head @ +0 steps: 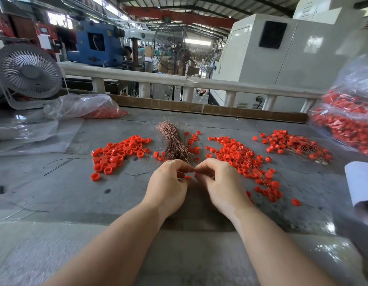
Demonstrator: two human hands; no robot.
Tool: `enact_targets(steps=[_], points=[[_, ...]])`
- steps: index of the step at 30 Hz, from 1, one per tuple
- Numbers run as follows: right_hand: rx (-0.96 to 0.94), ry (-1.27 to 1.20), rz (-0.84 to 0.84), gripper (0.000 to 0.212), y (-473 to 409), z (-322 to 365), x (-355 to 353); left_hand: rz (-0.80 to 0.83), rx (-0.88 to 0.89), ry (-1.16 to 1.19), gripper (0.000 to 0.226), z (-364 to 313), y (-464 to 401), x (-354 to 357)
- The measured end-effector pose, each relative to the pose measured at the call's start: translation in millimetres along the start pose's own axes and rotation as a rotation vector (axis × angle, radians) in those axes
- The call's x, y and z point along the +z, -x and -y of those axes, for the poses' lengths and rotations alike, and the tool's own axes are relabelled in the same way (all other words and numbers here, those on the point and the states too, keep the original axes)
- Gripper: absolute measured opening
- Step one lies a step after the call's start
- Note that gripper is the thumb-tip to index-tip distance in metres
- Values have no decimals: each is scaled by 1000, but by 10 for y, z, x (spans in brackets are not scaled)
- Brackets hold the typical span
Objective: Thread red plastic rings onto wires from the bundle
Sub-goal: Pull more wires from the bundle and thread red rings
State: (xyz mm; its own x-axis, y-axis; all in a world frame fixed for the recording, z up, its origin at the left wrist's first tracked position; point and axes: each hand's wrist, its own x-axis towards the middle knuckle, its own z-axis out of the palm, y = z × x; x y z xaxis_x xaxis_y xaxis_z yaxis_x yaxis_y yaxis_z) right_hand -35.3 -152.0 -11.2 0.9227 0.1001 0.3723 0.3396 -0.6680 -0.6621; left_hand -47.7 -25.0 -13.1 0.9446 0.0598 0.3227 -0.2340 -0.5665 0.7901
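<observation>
Head view: grey worktop strewn with red rings in a factory hall

Head camera looks down on a scuffed grey worktop (75,193) with a pale rail (179,80) along its far edge. Both hands meet at the middle, just in front of the bundle of copper-coloured wires (174,141), which lies fanned out with its near end by the fingertips. The left hand (168,182) has its fingers curled and pinches a thin wire at the thumb and forefinger; a red ring (187,177) shows just under its fingers, though whether it is held cannot be told. The right hand (218,180) is likewise curled, pinching the same fine wire where the two hands touch.

Loose red rings lie in a heap left of the bundle (119,150), and a wider scatter sits to the right (243,157), with thin wires running through it. Farther right is a pile of rings with wires (296,144). A clear bag of red rings (348,120) stands at the right edge, and another clear bag (82,106) lies at the back left beside a small white fan (27,72). A few dark stray wires (63,162) lie on the left.

Behind the rail stand a blue machine (96,46), a large pedestal fan (179,50) and a white cabinet (282,52), under a steel-trussed roof
</observation>
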Motion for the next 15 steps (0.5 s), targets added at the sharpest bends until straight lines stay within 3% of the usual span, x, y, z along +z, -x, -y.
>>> enact_targets(steps=[4,10,12,15], points=[[33,-312,-25,19,-19,26,-39,14,17,146,19,-40,2,-31],[17,-414,31,19,5,55,-35,-12,-55,294,20,-12,-1,-48],[15,-388,14,16,9,60,-30,-19,-65,291,17,-6,-9,-47],[-6,-117,-78,12,0,25,-18,-55,-104,250,18,13,-22,-35]])
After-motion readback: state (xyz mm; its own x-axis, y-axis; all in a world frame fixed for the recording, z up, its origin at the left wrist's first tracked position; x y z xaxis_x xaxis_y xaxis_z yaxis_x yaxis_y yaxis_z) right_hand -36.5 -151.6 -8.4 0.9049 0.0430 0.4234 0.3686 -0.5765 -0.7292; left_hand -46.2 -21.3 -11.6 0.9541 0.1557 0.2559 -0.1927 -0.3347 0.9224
